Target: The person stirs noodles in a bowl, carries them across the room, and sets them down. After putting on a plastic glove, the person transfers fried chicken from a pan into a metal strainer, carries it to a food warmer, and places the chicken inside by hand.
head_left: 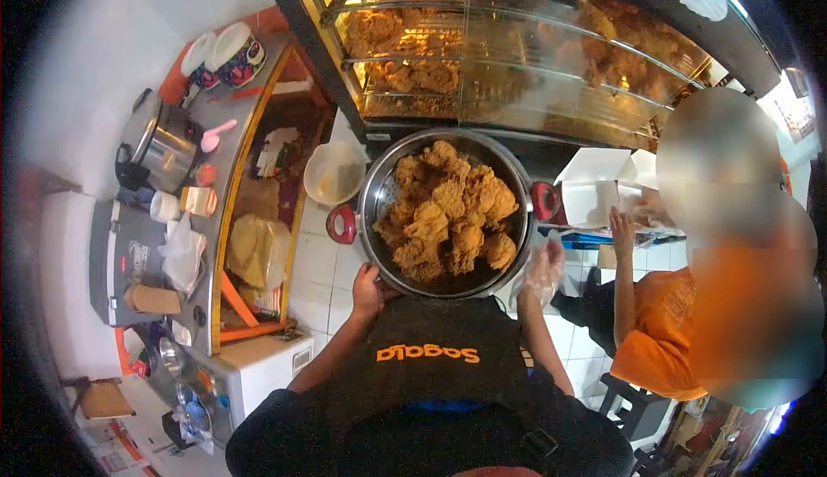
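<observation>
A steel pot (373, 175) with red side handles stands in front of me, heaped with fried chicken pieces (448, 210). Small holes show in its inner wall. My left hand (369, 294) is bare and closed at the lower left of the pot's rim, with its thumb up and the other fingers partly hidden. On the other side, my right hand (541, 272) wears a clear plastic glove. Its fingers are stretched out beside the pot, below the right handle, and nothing shows in them.
A glass display cabinet (534, 72) with fried chicken on racks is behind the pot. A whitish bowl (335, 173) sits left of it. At right, a co-worker in an orange shirt (659, 322) has a hand at an open white box (590, 204). A cluttered counter (226, 145) runs along the left.
</observation>
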`<state>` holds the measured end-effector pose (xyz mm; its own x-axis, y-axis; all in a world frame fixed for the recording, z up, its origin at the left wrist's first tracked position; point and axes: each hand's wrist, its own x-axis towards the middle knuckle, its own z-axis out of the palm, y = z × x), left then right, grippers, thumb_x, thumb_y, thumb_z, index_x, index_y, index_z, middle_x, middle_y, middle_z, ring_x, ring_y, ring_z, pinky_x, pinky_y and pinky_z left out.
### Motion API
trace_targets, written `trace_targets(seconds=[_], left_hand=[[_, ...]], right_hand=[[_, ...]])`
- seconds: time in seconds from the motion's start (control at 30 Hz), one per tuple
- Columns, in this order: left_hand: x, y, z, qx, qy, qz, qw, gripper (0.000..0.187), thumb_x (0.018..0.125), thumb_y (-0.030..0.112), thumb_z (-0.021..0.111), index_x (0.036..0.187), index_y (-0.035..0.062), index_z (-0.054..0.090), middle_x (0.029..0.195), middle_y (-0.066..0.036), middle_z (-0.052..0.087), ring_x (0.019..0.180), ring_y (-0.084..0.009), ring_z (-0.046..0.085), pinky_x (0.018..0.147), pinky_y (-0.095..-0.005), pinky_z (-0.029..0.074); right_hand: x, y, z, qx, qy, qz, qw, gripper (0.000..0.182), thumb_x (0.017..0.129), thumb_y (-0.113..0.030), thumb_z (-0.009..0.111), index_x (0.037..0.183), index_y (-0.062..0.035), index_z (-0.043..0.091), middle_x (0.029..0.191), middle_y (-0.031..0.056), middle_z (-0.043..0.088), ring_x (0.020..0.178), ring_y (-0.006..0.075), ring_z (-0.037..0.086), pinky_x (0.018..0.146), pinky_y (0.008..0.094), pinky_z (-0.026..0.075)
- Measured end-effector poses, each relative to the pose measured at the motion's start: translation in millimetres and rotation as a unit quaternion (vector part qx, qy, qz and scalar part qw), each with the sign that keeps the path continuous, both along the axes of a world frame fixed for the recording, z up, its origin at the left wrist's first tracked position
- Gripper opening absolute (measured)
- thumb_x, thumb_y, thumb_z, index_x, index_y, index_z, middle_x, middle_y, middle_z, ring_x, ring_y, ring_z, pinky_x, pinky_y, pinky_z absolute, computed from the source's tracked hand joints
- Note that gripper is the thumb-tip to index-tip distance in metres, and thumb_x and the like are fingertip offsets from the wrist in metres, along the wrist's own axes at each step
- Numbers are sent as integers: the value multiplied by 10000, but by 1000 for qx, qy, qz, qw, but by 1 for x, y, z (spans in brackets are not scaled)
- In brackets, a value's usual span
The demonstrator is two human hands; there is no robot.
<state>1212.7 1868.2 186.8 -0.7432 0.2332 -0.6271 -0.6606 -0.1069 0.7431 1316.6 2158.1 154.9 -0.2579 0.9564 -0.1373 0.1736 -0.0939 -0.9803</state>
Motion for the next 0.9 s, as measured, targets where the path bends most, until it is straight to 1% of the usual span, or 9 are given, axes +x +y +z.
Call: trace_targets(seconds=[0.03,0.13,0.17,0.27,0.33,0.37,0.4,0.57,0.9], left_hand=[[0,0,-3,27,-7,7,1000,303,887,235,391,1119,39,399,1024,-145,559,866,-310,600,694,-482,520],[0,-3,-22,72,-16,45,996,287,889,234,393,1100,40,413,1002,-141,569,844,-310,607,686,-482,521],[1,-4,-21,72,-17,51,996,287,889,234,393,1100,40,413,1002,-141,569,844,-310,607,686,-482,521],[0,-4,-16,47,1,28,998,270,892,234,401,1081,44,428,1000,-131,573,841,-288,613,673,-467,528],[2,0,-13,86,-7,51,995,261,892,228,405,1081,51,434,997,-113,573,850,-250,612,658,-442,535],[2,-4,-23,98,-26,51,994,254,894,225,405,1083,58,434,989,-100,576,839,-226,615,648,-418,540],[2,-5,-25,99,-26,59,993,254,894,225,405,1083,58,434,989,-100,576,839,-226,615,648,-418,540],[2,-4,-13,70,-22,35,997,229,897,222,400,1058,62,437,963,-96,583,793,-225,618,623,-398,538],[2,-5,-28,109,-1,48,993,249,882,203,405,1061,31,421,963,-127,573,827,-274,616,667,-435,532]], right_hand=[[-7,4,-1,59,84,-22,994,351,786,-48,555,1127,8,491,1021,98,541,954,181,506,838,276,401],[-22,3,40,14,128,-17,992,356,736,61,530,1086,3,507,998,88,534,902,163,505,823,268,406],[-25,4,49,0,69,-10,998,351,737,74,496,1080,1,507,1007,79,528,901,154,502,829,281,406],[-28,6,25,10,177,-7,984,295,770,39,530,1060,-15,519,1008,63,530,918,146,501,811,261,415],[-27,9,13,41,136,9,990,303,763,43,529,1061,-11,512,1023,64,525,917,152,504,815,267,417],[-30,2,27,-19,117,-7,993,313,760,50,519,1068,-8,504,1030,71,523,925,163,507,821,272,416],[-31,-3,36,-78,95,-25,992,323,758,57,510,1075,-5,496,1037,78,522,933,174,510,826,277,415],[-21,-9,37,-77,45,-34,995,365,727,54,552,1084,-3,502,1035,87,530,945,205,523,823,279,419],[-23,3,18,45,132,-45,989,322,722,21,611,1023,-28,509,959,66,527,867,156,505,775,280,418]])
